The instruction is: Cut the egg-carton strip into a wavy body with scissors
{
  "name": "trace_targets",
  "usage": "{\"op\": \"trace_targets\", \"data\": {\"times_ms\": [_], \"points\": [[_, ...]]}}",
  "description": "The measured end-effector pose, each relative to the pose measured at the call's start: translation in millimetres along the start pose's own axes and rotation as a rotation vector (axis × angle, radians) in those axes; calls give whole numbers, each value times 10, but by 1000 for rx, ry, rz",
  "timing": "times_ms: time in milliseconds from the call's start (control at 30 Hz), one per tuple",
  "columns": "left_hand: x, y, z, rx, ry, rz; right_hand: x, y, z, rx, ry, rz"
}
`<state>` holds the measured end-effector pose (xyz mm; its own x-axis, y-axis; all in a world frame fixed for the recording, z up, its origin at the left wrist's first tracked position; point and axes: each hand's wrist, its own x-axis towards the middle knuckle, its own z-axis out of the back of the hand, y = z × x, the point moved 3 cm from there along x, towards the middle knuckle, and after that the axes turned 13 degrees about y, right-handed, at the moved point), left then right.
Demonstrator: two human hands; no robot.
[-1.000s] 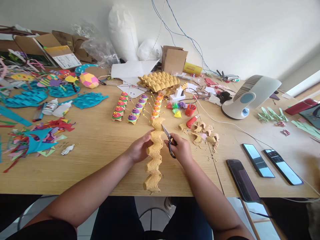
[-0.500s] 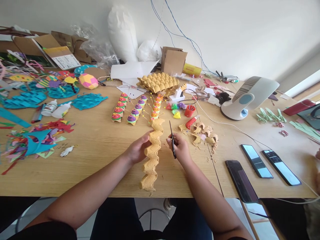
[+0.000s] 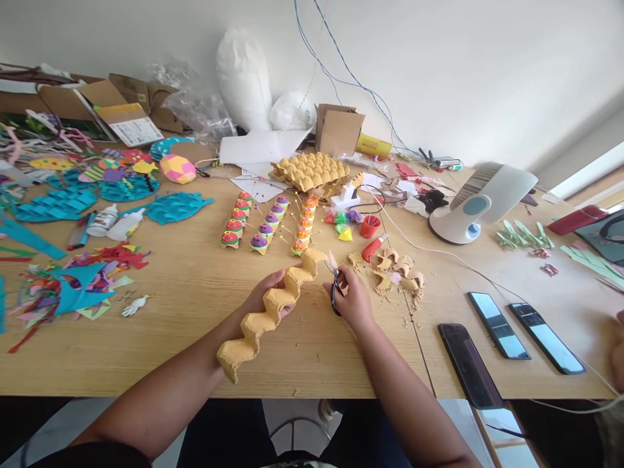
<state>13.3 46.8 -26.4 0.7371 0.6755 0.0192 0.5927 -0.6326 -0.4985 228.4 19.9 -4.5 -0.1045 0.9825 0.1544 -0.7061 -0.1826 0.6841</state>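
Note:
A long wavy strip of yellow egg carton lies slantwise across my left hand, whose fingers are closed round its middle from below. Its far end points up and right toward the scissors. My right hand grips the scissors by their black handles, blades pointing away from me and close to the strip's far tip. Whether the blades touch the carton I cannot tell. Beyond the strip stand three painted egg-carton caterpillars: a red and green one, a purple one and an orange one.
Carton scraps and a red utility knife lie right of my right hand. Several phones rest near the front edge, beside a white fan. An egg tray sits at the back. Colored paper scraps cover the left.
The carton strip has swung from nearly upright in view to a slant, its near end moving left. The scissors have turned, and their blades now show close to the strip's far end.

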Motion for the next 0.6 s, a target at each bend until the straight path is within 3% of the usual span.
{"op": "trace_targets", "data": {"times_ms": [367, 600], "points": [[-8, -9, 193, 50, 48, 126, -40, -17, 67, -183, -103, 80], [-15, -41, 208, 31, 24, 107, -116, 214, 265, -518, -88, 94]]}}
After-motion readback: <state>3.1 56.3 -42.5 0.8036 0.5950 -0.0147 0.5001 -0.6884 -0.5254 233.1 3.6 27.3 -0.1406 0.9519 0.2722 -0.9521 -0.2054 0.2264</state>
